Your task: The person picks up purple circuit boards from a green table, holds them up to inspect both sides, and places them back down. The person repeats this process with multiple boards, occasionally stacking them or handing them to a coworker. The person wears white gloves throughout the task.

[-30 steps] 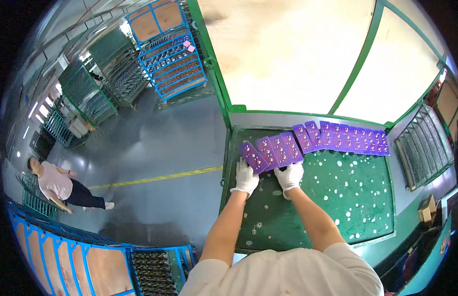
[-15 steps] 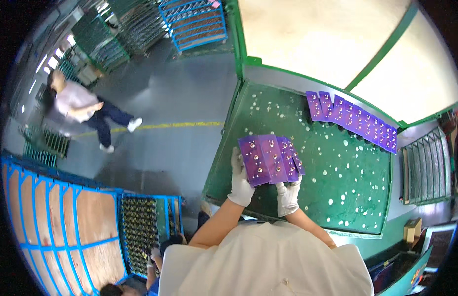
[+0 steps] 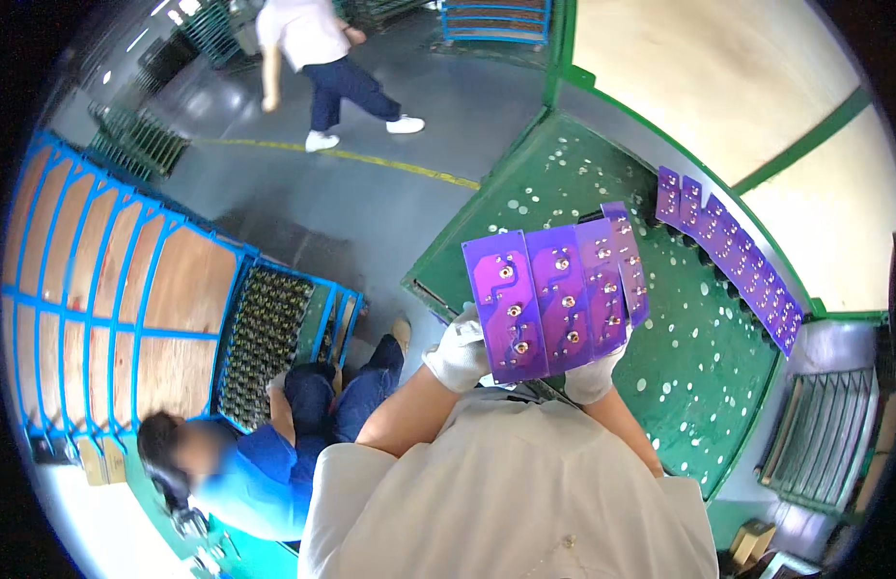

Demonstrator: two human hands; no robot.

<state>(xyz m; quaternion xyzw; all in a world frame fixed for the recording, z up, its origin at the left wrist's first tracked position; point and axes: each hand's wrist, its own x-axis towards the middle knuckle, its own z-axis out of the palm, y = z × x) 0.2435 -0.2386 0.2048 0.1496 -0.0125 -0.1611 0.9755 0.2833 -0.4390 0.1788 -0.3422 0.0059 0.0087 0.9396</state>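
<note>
Between my two white-gloved hands I hold several purple circuit boards [image 3: 554,318], fanned side by side and overlapping at their edges. Small brass-coloured round parts stand out from their upper faces. My left hand [image 3: 458,352] is closed on the left edge of the group; its fingertips go out of sight behind the boards. At the lower right my right hand [image 3: 597,376] supports the other end, its fingers mostly hidden underneath. The boards are held up over the near edge of a green table [image 3: 680,396] dotted with pale spots.
A row of similar purple boards [image 3: 733,253] stands along the table's far right side, beside a green-framed panel [image 3: 689,87]. At the left, a co-worker [image 3: 260,482] in blue sits by a blue-framed rack [image 3: 240,289]. Another person [image 3: 318,58] walks on the grey floor beyond.
The boards have come closer to me, with both hands still on them. My view has swung left, bringing the seated co-worker further in. The walking person's stride has changed.
</note>
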